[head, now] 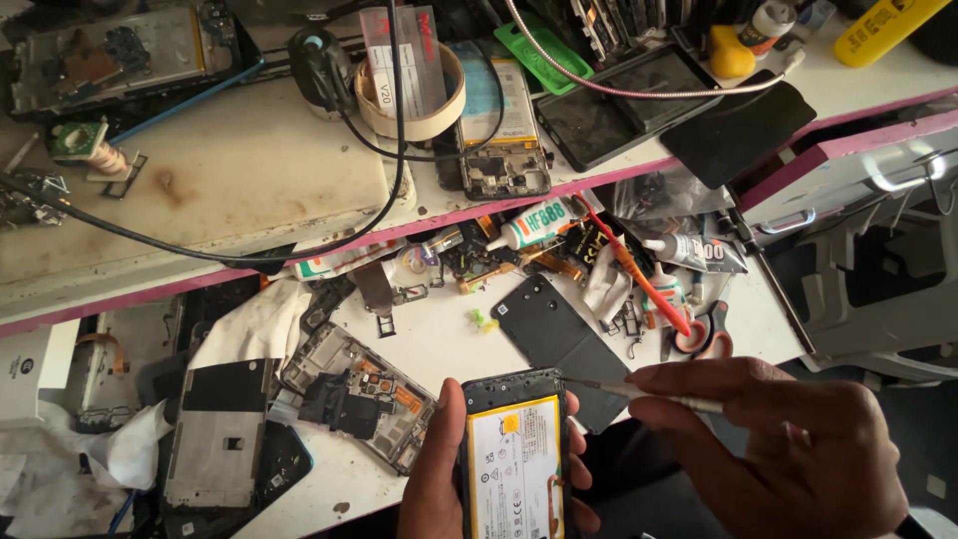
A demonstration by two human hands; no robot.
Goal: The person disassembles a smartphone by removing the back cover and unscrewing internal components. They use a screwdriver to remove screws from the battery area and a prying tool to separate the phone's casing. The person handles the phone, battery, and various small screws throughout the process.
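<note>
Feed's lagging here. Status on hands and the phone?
Left hand grips opened phone. Right hand holds thin tool, tip at phone's top edge. Nothing blocking.

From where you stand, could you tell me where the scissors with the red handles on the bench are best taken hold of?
Probably by the red handle loops, coming from the near right edge of the bench. The loops point toward that edge and lie bare, while the blade end sits under an orange tool and among glue tubes. The right hand is nearest.
</note>
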